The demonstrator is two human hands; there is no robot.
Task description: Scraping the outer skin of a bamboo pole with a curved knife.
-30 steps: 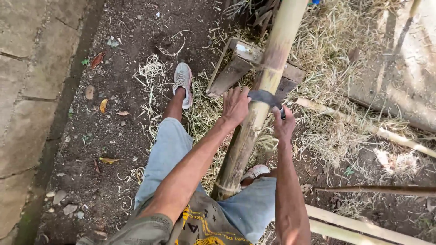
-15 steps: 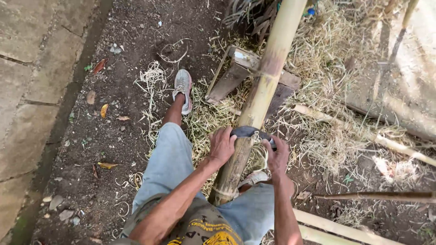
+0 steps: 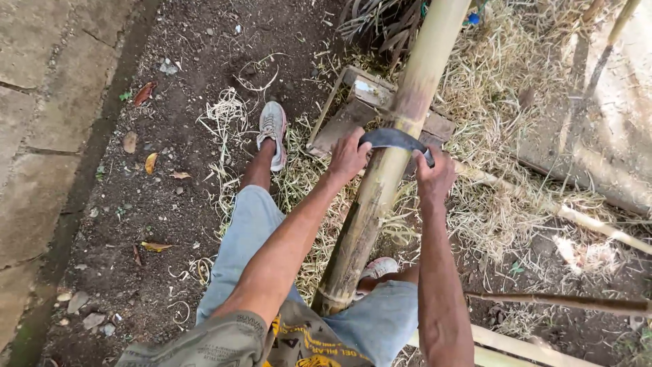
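Note:
A thick bamboo pole [image 3: 380,183] runs from between my knees up and away over a wooden block [image 3: 353,112]. Across the pole lies a curved dark metal blade [image 3: 394,139]. My left hand [image 3: 348,155] grips the blade's left end, and my right hand [image 3: 435,175] grips its right end. Both hands sit about halfway up the visible pole, one on each side of it. My left foot in a pale sneaker [image 3: 273,130] is planted left of the block, and my right shoe [image 3: 382,268] shows beside the pole's near end.
Pale bamboo shavings [image 3: 489,204] and straw cover the dirt around the block. Thin bamboo sticks [image 3: 570,214] lie to the right, and split slats [image 3: 516,340] at bottom right. A stone paving edge [image 3: 47,136] runs along the left.
Both hands with the blade slid down the pole toward me half a second ago, and now they are back up the pole, farther from me.

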